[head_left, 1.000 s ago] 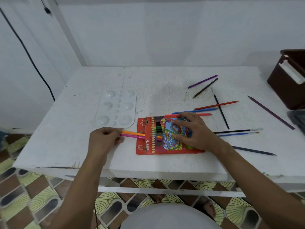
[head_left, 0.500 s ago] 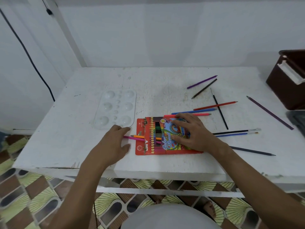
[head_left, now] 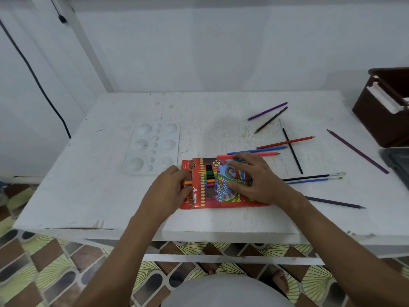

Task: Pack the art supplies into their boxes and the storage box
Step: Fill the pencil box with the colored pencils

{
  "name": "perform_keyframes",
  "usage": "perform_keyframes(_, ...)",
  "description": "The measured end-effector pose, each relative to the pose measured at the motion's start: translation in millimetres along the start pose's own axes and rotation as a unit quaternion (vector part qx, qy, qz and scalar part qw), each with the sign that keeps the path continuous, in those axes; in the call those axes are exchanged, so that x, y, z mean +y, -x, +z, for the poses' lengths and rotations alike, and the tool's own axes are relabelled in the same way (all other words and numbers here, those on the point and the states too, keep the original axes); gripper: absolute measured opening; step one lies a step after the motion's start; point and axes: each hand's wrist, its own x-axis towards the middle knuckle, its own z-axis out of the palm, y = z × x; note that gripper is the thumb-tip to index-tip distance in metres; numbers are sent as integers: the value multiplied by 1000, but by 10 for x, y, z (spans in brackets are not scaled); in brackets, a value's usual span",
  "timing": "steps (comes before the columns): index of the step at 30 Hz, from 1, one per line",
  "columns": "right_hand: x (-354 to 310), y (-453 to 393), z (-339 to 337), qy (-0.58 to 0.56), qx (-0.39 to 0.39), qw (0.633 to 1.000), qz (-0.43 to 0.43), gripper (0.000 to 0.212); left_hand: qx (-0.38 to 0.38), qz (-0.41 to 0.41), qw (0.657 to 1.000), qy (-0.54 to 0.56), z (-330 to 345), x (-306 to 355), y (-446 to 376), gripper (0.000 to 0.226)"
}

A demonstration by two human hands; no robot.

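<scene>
Soft, even light fills the scene, cool and slightly bluish, with no single lamp in view. The white bench [head_left: 110, 196] reads bright but not blown out, and its scuffed grain stays visible. Shadows are faint: a thin, diffuse one lies under the hands and along the near edge of the pencil box [head_left: 221, 202]. The clear paint palette [head_left: 152, 149] catches small pale highlights in its wells. The wide-angle lens bends straight lines near the borders; the bench's far edge bows and the wall post at far left leans. Detail is soft overall, and the forearms near the bottom edge look smeared.
</scene>
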Motion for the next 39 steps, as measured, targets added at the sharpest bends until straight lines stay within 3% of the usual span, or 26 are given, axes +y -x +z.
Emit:
perform_keyframes(3,-5,8,-1,-7,3,1000,-3,73,-7,1,1000,12,-23,-97,12,43)
perform_keyframes(12,-28,21,10,-10,8,1000,-3,72,12,-40,997,65,2,-20,-46,27)
perform_keyframes(19,-6,26,14,0,-2,1000,6,74,23,-33,999,34,16,-107,-28,37)
perform_keyframes(22,-10,17,12,2,-5,1000,10,75,8,-28,999,34,59,-129,-35,34)
perform_keyframes(30,-25,28,-13,-15,-7,1000,15,68,54,6,997,52,180,-101,-20,28)
perform_keyframes(39,-34,45,-16,-11,-6,1000,13,68,82,-21,994,63,227,-92,-31,24)
